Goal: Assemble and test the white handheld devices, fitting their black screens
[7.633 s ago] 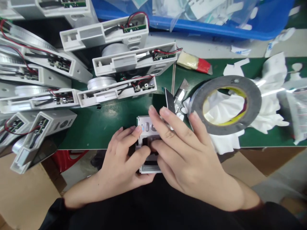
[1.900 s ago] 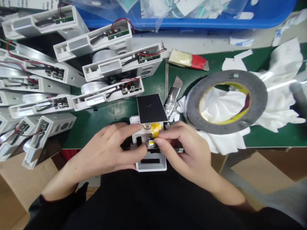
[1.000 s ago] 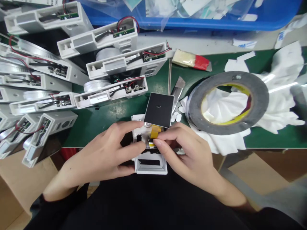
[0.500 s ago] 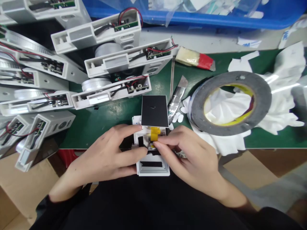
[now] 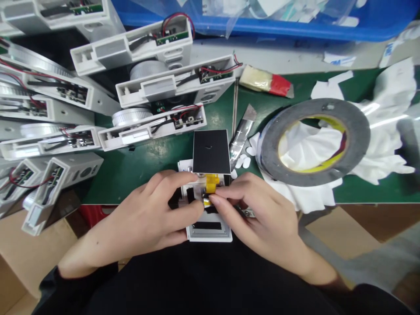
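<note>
A white device housing (image 5: 210, 234) lies open at the front edge of the green table. A flat black display panel (image 5: 211, 152) stands out past its far end, joined to the inside by a yellow flex cable (image 5: 211, 183). My left hand (image 5: 154, 214) grips the housing from the left, with index finger at the far end and thumb over the inside. My right hand (image 5: 259, 214) pinches the flex cable's lower part between thumb and index finger. The connection under my fingertips is partly hidden.
Several white device housings (image 5: 177, 83) with exposed boards and wires fill the left. A grey tape roll (image 5: 356, 140) lies on white backing scraps at right. Nearer are a blade (image 5: 243, 133) and a red-and-cream wrapped tool (image 5: 267, 82). A blue tray (image 5: 295, 27) stands behind.
My left thumb has shifted slightly right over the housing, whose far left part has moved a little left. A yellow and silvery cable end shows more between my hands.
</note>
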The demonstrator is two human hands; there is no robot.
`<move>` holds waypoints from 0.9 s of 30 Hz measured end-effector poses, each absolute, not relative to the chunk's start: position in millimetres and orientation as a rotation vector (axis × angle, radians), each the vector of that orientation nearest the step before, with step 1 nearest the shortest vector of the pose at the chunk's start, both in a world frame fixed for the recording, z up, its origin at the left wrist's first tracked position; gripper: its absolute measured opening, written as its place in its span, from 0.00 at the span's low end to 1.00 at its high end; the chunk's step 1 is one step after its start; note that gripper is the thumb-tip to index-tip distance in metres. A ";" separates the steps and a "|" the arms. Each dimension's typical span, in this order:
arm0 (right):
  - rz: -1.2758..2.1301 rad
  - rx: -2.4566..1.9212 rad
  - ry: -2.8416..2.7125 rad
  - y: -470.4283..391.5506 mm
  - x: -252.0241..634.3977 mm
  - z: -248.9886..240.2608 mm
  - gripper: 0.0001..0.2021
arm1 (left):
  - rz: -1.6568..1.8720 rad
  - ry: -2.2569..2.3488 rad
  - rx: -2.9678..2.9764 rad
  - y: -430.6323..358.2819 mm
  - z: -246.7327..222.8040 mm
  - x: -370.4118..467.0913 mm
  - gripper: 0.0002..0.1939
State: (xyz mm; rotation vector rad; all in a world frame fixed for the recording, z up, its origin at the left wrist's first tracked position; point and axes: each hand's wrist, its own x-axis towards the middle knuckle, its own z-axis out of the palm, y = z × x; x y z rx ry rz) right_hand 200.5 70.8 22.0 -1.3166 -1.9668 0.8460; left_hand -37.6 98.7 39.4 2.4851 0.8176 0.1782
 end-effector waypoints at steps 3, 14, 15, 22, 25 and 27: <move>0.833 -1.347 -1.960 71.0 199.6 24.3 0.03 | 0.176 0.832 2.477 97.3 40.9 -36.8 0.17; 0.774 -1.343 -2.022 69.3 196.6 25.3 0.04 | 0.191 0.807 2.413 92.7 42.1 -40.4 0.21; 0.748 -1.335 -2.045 68.5 197.2 25.0 0.04 | 0.211 0.788 2.393 91.8 39.9 -42.5 0.20; 0.654 -1.181 -2.244 65.0 208.0 22.7 0.11 | 0.498 0.842 2.171 74.0 10.1 -46.4 0.27; 0.579 -1.062 -2.364 67.9 214.4 22.4 0.09 | 0.597 0.897 2.127 68.7 3.3 -43.4 0.25; 0.489 -1.007 -2.423 71.5 217.9 23.1 0.08 | 0.611 0.904 2.112 67.7 2.3 -42.7 0.20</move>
